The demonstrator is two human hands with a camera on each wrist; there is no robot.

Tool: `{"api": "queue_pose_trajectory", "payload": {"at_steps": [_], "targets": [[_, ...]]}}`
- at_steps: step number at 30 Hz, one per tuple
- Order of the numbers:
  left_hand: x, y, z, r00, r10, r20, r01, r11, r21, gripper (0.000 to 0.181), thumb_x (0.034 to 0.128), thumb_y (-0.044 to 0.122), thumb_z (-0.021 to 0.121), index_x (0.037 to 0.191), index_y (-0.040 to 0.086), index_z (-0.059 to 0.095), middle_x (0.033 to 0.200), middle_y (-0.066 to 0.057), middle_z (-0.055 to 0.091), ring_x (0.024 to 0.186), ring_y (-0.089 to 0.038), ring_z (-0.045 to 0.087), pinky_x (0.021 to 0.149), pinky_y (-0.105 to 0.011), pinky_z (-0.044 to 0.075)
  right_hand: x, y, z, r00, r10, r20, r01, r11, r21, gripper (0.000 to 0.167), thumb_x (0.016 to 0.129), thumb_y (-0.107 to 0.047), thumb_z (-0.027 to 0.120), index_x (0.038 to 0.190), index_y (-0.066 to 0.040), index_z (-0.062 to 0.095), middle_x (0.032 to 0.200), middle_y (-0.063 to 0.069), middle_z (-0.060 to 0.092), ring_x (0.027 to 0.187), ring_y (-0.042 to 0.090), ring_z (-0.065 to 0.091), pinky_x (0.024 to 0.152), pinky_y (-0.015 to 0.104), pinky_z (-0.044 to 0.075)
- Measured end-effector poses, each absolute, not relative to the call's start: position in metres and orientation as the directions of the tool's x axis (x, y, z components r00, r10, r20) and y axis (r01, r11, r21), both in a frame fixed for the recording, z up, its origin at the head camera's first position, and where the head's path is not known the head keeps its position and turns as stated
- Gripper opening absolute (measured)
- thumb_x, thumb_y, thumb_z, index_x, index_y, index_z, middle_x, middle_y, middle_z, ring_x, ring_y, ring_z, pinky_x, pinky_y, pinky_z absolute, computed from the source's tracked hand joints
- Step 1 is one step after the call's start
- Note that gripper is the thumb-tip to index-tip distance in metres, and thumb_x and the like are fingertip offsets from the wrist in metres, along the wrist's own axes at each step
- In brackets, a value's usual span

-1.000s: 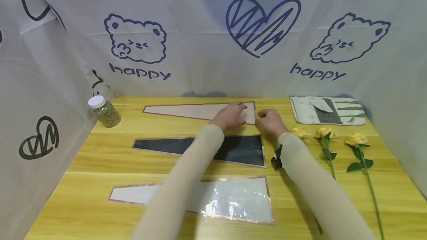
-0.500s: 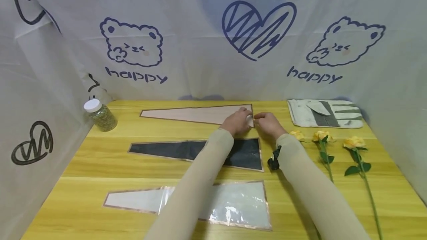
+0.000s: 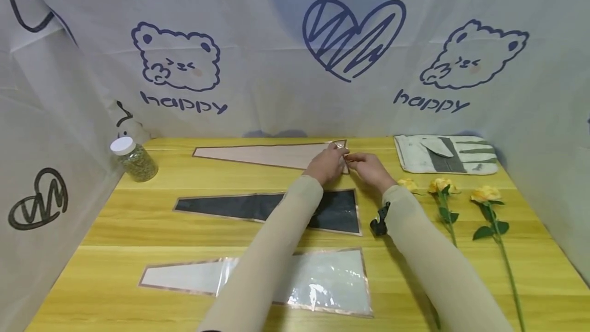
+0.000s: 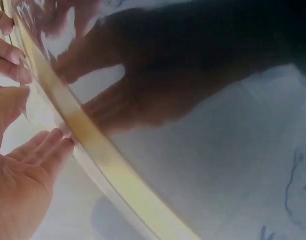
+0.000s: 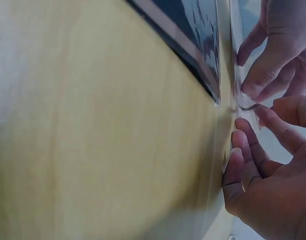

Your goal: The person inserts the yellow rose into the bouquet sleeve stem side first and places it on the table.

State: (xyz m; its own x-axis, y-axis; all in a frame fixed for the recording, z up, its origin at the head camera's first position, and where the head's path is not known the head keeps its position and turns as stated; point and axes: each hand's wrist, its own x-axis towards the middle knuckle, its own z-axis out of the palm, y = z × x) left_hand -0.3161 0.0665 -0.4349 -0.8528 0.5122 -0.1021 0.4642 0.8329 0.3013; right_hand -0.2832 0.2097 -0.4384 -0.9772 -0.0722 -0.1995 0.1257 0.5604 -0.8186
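At the far middle of the yellow wooden surface (image 3: 115, 240), a pale pink bag (image 3: 262, 155), long and tapered, lies with its narrow end to the left. Both hands work at its wide right end. The left hand (image 3: 327, 165) comes over that end, its grip narrow, holding the film at the edge with bent fingers. The right hand (image 3: 370, 169) sits just beside it on the right; its grip is narrow too, thumb and forefinger pinching the bag's thin clear rim.

Nearer, a black bag (image 3: 230, 206) lies partly under the left forearm, and nearest is a white bag (image 3: 327, 281), shiny and also crossed by that arm. A lidded jar (image 3: 138, 160) of green bits stands at the far left. At the far right a white and grey glove (image 3: 447, 155) lies flat, with three yellow roses (image 3: 484, 193) nearer. A white cloth (image 3: 258, 24) with bear and heart drawings hangs behind.
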Motion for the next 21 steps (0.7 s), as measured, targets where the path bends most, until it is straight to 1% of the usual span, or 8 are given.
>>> {"api": "queue_pose_trajectory", "payload": {"at_steps": [4,7,13,17,21], "targets": [[-0.32,0.067,-0.433,-0.858,0.507,-0.082,0.473,0.843,0.256,0.039,0.1006,0.01,0.055,0.138,0.02,0.057,0.133,-0.009,0.05,0.116,-0.021,0.054,0.092,-0.034,0.048,-0.282,0.211,-0.44,-0.976,-0.093,-0.198,0.114,0.556,-0.823,0.04,0.101,-0.008,0.041,0.139,0.001,0.053,0.141,0.019,0.05,0.132,0.035,0.042,0.109,0.048,0.031],[-0.325,0.069,-0.432,-0.855,0.515,-0.061,0.493,0.843,0.215,0.031,0.0994,0.009,0.057,0.127,0.019,0.064,0.124,-0.004,0.058,0.11,-0.019,0.057,0.088,-0.034,0.049,-0.282,0.212,-0.44,-0.979,-0.091,-0.182,0.101,0.558,-0.824,0.041,0.1,-0.006,0.039,0.136,0.0,0.057,0.14,0.018,0.052,0.131,0.033,0.043,0.108,0.046,0.032],[-0.331,0.069,-0.429,-0.834,0.551,-0.037,0.543,0.83,0.128,0.021,0.1012,0.01,0.055,0.116,0.018,0.068,0.112,0.001,0.067,0.097,-0.016,0.062,0.08,-0.033,0.051,-0.28,0.216,-0.44,-0.983,-0.056,-0.177,0.11,0.589,-0.8,0.043,0.098,-0.006,0.034,0.129,-0.003,0.064,0.14,0.015,0.053,0.133,0.03,0.042,0.108,0.045,0.033],[-0.335,0.063,-0.426,-0.821,0.569,-0.037,0.56,0.817,0.133,0.016,0.1024,0.011,0.054,0.107,0.016,0.069,0.104,0.001,0.068,0.091,-0.015,0.062,0.078,-0.031,0.05,-0.28,0.218,-0.44,-0.981,-0.074,-0.177,0.103,0.573,-0.813,0.049,0.094,0.0,0.029,0.129,-0.002,0.064,0.137,0.016,0.055,0.133,0.032,0.042,0.108,0.046,0.034],[-0.339,0.056,-0.425,-0.806,0.591,-0.032,0.577,0.796,0.181,0.016,0.1015,0.01,0.054,0.106,0.015,0.069,0.104,0.0,0.067,0.091,-0.015,0.061,0.08,-0.03,0.049,-0.279,0.222,-0.439,-0.983,-0.112,-0.146,0.055,0.577,-0.815,0.057,0.087,0.007,0.024,0.13,0.002,0.062,0.134,0.018,0.057,0.131,0.033,0.044,0.108,0.045,0.033]]}}
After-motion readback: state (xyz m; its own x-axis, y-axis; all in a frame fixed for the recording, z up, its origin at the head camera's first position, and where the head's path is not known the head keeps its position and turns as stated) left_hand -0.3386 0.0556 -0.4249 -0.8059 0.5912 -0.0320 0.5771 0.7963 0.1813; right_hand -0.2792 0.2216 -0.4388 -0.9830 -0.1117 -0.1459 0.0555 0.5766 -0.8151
